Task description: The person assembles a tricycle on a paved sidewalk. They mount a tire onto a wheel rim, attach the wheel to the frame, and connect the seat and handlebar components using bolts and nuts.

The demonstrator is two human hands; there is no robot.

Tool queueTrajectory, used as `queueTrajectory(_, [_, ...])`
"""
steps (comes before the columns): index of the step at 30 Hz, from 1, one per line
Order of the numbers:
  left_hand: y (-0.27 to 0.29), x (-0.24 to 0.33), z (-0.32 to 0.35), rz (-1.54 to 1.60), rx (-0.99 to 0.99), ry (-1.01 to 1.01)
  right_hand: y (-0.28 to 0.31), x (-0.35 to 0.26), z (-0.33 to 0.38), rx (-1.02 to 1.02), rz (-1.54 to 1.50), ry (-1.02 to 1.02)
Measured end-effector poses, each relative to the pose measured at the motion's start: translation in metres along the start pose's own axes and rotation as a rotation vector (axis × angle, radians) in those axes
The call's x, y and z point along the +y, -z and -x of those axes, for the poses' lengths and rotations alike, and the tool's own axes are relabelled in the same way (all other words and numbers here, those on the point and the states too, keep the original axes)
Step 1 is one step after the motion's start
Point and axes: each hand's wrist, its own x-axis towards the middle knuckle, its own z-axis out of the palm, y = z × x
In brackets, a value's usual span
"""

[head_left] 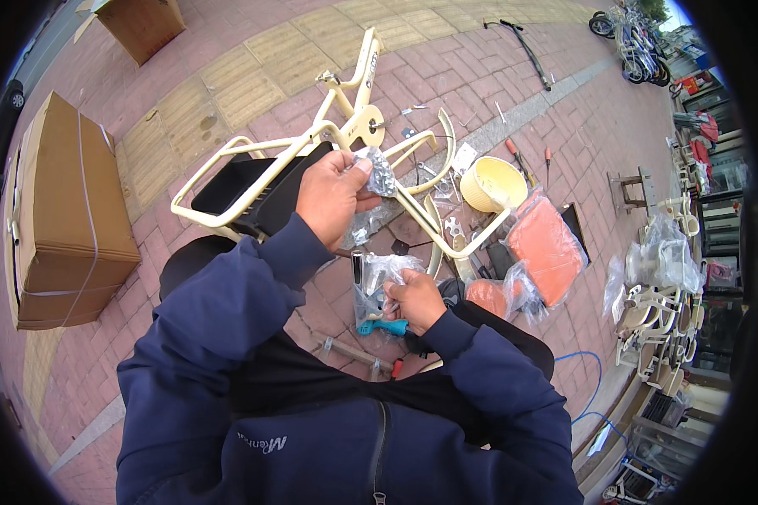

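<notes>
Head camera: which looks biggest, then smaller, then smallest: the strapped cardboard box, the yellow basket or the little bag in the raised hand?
1. Cardboard box
2. Basket
3. Bag in the left hand

The bag is nearer the camera and looks smallest anyway.

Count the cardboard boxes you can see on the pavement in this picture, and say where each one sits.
2. A large strapped cardboard box lies on the bricks at the person's far left. A second box stands at the top left, cut by the picture's edge. Others may lie out of view.

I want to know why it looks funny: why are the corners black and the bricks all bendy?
Head view: the fisheye lens leaves black corners and bends the brick paving toward the rim; daylight is even, and the small plastic bag in the left hand glints.
</notes>
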Motion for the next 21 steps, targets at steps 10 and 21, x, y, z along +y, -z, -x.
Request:
queueTrajectory(10, [-0.003,0.003,0.006,-0.105,-0.037,0.013,-0.021,0.061,-0.005,-0.276,0.203,-0.218])
queueTrajectory(21, [-0.006,-0.002,0.015,-0.265,-0.236,0.094,0.028,-0.087,0.029,0.133,0.066,0.52])
